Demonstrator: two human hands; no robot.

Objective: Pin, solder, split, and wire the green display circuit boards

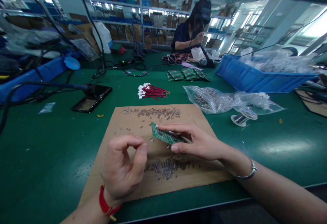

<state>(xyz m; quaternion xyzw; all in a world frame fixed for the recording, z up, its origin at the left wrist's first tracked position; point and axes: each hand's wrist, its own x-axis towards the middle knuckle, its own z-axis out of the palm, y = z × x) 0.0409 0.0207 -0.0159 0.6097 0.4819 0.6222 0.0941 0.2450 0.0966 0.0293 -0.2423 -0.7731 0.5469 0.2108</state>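
My right hand [194,140] grips a green circuit board [166,136] by its edges, tilted above a brown cardboard sheet [102,173]. Left of the board, my left hand [125,164] is curled with thumb and forefinger pressed together; anything between the tips is too small to make out. Small metallic components [167,168] lie heaped on the cardboard below the board. Brown and silver parts [158,112] are spread along its far edge.
Red-black wires with white connectors [150,91] lie beyond the cardboard. A soldering stand [93,98] is left; a plastic bag [214,99], solder spool [244,116] and blue bin [265,77] are right. Green boards [187,74] lie farther back. A person [191,26] sits opposite.
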